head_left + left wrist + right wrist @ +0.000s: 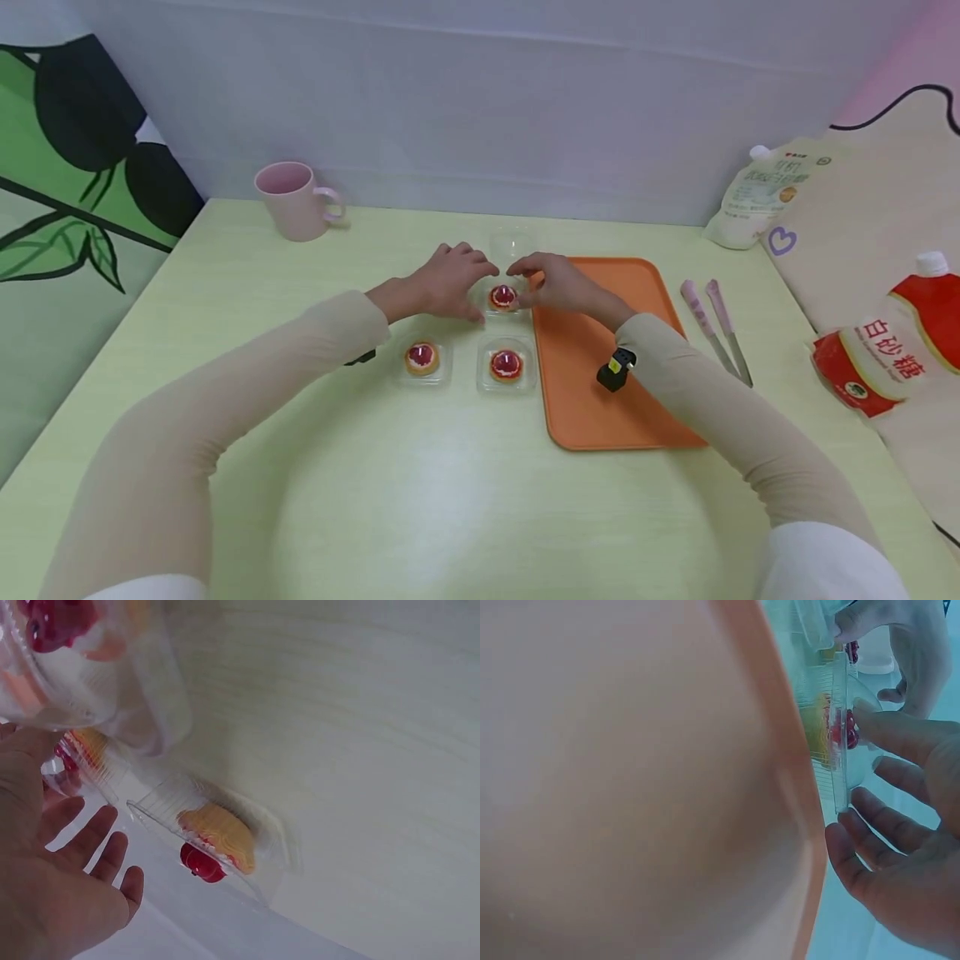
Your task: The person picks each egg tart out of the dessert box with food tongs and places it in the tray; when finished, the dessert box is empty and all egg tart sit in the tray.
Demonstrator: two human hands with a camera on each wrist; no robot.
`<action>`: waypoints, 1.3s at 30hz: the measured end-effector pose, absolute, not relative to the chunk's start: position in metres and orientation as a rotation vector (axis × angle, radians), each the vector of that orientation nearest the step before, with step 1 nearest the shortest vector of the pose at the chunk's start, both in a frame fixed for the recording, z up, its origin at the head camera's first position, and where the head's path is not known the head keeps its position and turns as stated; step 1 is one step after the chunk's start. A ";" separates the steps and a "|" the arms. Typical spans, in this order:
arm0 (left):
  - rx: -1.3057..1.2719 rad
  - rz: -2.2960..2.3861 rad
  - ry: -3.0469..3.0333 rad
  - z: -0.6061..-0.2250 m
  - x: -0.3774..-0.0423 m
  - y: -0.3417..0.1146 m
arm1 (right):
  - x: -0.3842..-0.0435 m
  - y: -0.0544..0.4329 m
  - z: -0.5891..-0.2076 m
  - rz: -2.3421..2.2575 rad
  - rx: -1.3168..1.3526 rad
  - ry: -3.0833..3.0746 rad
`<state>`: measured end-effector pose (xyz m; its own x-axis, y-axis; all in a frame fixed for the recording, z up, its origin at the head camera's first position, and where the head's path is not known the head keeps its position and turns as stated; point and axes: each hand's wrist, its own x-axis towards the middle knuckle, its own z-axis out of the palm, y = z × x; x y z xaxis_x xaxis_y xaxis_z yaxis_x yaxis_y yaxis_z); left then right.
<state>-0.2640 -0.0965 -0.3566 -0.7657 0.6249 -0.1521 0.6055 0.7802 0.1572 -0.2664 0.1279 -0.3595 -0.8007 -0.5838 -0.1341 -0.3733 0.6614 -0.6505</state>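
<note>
My left hand (452,283) reaches in from the left with spread fingers, near a clear plastic box that holds a cherry-topped tart (503,297). From the other side, my right hand (558,287) brings its fingertips to the box's right edge. The right wrist view shows the right thumb (896,731) by the clear dome, other fingertips at the rim. In the left wrist view the left fingers stretch out loosely near another boxed tart (217,832); the thumb's contact is hidden. Two more boxed tarts, one left (422,358) and one right (506,365), sit nearer.
An orange tray (592,417) lies under my right forearm. Two pink-handled utensils (720,329) rest right of it. A pink mug (291,200) stands at the back left. A white pouch (765,196) and a red-and-white sugar bag (885,346) are at the right edge.
</note>
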 end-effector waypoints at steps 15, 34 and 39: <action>1.059 -0.043 2.888 -0.365 -0.260 -0.087 | -0.260 0.124 -0.370 -0.654 -0.928 2.671; 0.924 0.243 2.775 -0.372 -0.269 -0.081 | -0.258 0.122 -0.372 -0.614 -0.918 2.723; 0.916 0.250 2.762 -0.371 -0.269 -0.080 | -0.259 0.122 -0.370 -0.597 -0.903 2.723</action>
<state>-0.2694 -0.0803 -0.3712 -0.7813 0.6047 -0.1547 0.5672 0.7913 0.2285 -0.2590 0.1220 -0.3705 -0.7897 -0.6093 -0.0711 -0.5237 0.7300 -0.4391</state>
